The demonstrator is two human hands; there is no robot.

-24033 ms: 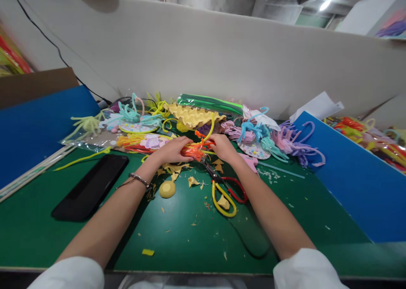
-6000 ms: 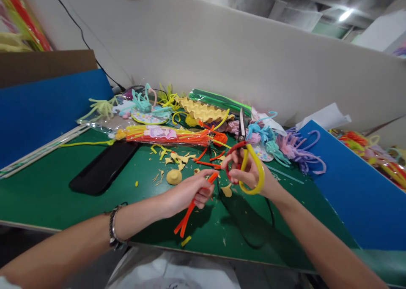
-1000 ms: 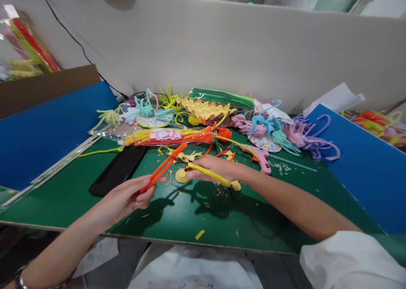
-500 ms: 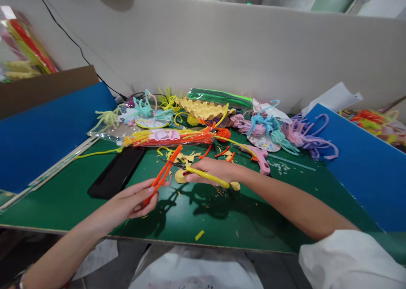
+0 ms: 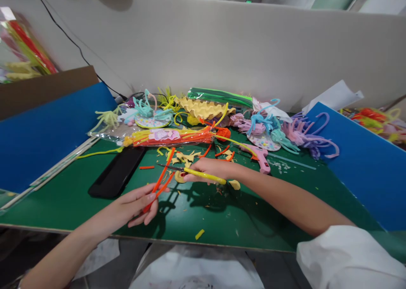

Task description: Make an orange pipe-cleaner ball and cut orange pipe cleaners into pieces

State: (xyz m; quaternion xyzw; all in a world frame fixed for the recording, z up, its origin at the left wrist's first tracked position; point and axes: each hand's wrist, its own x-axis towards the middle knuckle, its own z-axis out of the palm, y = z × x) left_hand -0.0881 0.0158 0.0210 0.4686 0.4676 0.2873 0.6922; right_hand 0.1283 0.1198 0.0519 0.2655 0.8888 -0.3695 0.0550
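Observation:
My left hand (image 5: 142,202) is closed on orange pipe cleaners (image 5: 163,173), whose free ends fan out up and to the right. Yellow-handled scissors (image 5: 206,175) are gripped in my right hand (image 5: 211,168), their dark blades pointing left across the longer pipe cleaner. A short orange cut piece (image 5: 146,167) lies on the green table left of the blades. Beneath the scissors sits a round pale-yellow piece (image 5: 180,177), partly covered by my right hand. Cream scraps (image 5: 187,157) and orange bits are strewn just behind it.
A black phone (image 5: 117,173) lies left. Behind stretches a plastic bag of orange and yellow pipe cleaners (image 5: 174,137). A pink glue gun (image 5: 260,158) rests right of centre. Fuzzy pastel bundles (image 5: 298,130) line the back. Blue panels (image 5: 50,128) flank the table.
A short orange piece now lies on the table by the phone. One pipe cleaner end in my left hand is shorter, and the two ends are spread wider apart.

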